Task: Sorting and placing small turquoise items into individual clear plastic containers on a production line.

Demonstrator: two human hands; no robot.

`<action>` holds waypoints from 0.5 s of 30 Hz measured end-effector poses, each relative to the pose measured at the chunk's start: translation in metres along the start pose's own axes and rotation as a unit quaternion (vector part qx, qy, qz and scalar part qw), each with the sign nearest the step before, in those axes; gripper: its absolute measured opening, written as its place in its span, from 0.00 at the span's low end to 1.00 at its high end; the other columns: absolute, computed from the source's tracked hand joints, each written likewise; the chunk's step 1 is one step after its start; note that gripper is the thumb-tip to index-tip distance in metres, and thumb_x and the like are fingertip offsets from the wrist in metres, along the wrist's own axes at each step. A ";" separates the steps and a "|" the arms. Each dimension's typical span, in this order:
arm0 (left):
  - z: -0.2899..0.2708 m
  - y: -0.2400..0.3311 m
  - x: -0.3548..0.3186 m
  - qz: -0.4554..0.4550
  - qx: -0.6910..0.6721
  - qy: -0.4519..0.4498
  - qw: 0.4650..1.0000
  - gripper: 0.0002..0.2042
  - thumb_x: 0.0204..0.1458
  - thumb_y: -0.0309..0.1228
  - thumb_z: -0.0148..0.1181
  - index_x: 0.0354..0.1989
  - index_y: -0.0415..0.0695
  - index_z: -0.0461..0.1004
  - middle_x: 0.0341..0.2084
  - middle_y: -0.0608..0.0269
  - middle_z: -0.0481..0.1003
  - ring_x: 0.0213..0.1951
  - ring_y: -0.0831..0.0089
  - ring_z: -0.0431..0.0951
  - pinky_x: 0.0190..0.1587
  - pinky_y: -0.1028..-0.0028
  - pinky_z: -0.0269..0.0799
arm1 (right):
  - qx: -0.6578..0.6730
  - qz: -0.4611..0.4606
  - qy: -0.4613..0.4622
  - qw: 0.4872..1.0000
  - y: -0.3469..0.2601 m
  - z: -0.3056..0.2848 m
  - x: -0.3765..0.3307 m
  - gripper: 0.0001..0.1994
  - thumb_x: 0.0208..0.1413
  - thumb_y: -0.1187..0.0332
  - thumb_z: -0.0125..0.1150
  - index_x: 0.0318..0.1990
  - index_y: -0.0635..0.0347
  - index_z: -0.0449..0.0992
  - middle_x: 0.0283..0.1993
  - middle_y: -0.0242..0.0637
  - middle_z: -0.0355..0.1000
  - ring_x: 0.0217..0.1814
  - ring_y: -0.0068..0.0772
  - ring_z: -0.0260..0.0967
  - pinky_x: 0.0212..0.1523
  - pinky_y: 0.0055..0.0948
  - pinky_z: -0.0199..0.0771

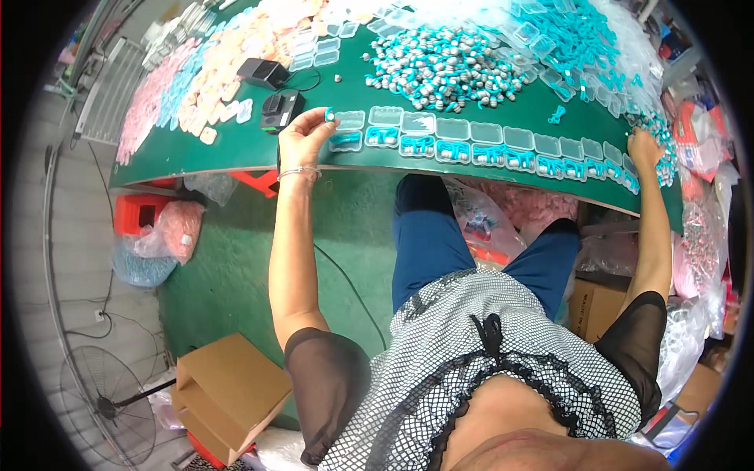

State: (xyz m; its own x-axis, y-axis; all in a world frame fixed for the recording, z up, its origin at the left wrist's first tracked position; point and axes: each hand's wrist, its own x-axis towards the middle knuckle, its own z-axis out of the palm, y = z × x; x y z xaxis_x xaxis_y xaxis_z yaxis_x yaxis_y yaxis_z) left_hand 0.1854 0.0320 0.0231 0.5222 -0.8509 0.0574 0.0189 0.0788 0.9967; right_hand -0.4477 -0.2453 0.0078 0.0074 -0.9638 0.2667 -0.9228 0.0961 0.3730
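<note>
My left hand (302, 140) is raised over the table's front edge, thumb and forefinger pinching a small turquoise-and-white piece (329, 115). Right beside it starts a row of small clear hinged cases (452, 129) with lids laid back, stretching along the front edge toward the right. Turquoise and whitish pieces (488, 155) lie in their lower halves. At the row's far right end my right hand (646, 147) is closed, by a heap of turquoise-and-grey pieces (666, 161); what its fingers hold, if anything, is too small to make out.
A big heap of grey-and-turquoise pieces (448, 67) covers the table's middle, with turquoise parts (573, 39) behind. Two black devices (281, 110) stand beyond my left hand, near pink, blue and peach pieces (228, 71). A cardboard box (232, 392) and a fan (104, 407) are on the floor.
</note>
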 end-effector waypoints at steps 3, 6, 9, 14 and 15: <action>-0.006 -0.005 -0.008 0.010 0.041 0.009 0.999 0.11 0.44 0.18 0.63 0.39 0.35 0.77 0.32 0.61 0.79 0.35 0.76 0.78 0.41 0.78 0.74 | 0.039 -0.009 -0.007 0.999 0.014 0.009 0.005 0.16 0.52 0.62 0.50 0.47 0.48 0.76 0.46 0.39 0.76 0.50 0.42 0.73 0.53 0.57 0.59; -0.016 -0.007 -0.015 0.027 0.103 0.028 0.994 0.10 0.45 0.20 0.64 0.38 0.36 0.78 0.31 0.64 0.79 0.33 0.81 0.77 0.38 0.80 0.73 | 0.027 0.011 -0.009 1.000 0.003 0.004 0.004 0.16 0.53 0.60 0.49 0.47 0.47 0.76 0.46 0.39 0.76 0.50 0.43 0.73 0.54 0.57 0.58; -0.025 -0.014 -0.020 0.099 0.214 0.009 0.972 0.08 0.45 0.20 0.64 0.35 0.40 0.79 0.30 0.65 0.79 0.31 0.81 0.77 0.33 0.79 0.73 | 0.026 0.013 -0.020 0.999 -0.002 0.003 0.003 0.17 0.54 0.59 0.48 0.49 0.46 0.75 0.48 0.40 0.75 0.51 0.44 0.72 0.52 0.57 0.60; -0.023 0.000 -0.028 0.223 0.338 -0.039 0.913 0.09 0.42 0.18 0.65 0.33 0.41 0.77 0.30 0.65 0.77 0.30 0.79 0.77 0.32 0.79 0.71 | 0.067 0.028 -0.036 0.997 0.007 0.014 0.007 0.17 0.55 0.58 0.46 0.48 0.47 0.77 0.49 0.40 0.75 0.52 0.46 0.71 0.50 0.58 0.63; -0.022 0.001 -0.030 0.234 0.354 -0.044 0.905 0.09 0.42 0.19 0.64 0.33 0.42 0.77 0.30 0.63 0.77 0.30 0.74 0.78 0.32 0.76 0.72 | 0.067 0.027 -0.036 0.997 0.010 0.021 0.010 0.17 0.55 0.58 0.46 0.48 0.47 0.77 0.49 0.40 0.75 0.52 0.46 0.71 0.50 0.58 0.63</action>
State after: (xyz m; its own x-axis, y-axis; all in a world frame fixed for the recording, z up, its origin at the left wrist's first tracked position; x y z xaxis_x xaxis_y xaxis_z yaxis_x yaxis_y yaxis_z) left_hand 0.1890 0.0690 0.0215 0.2611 -0.8511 0.4555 -0.7532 0.1155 0.6476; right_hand -0.4653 -0.2587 -0.0045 -0.0662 -0.9738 0.2176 -0.9641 0.1187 0.2374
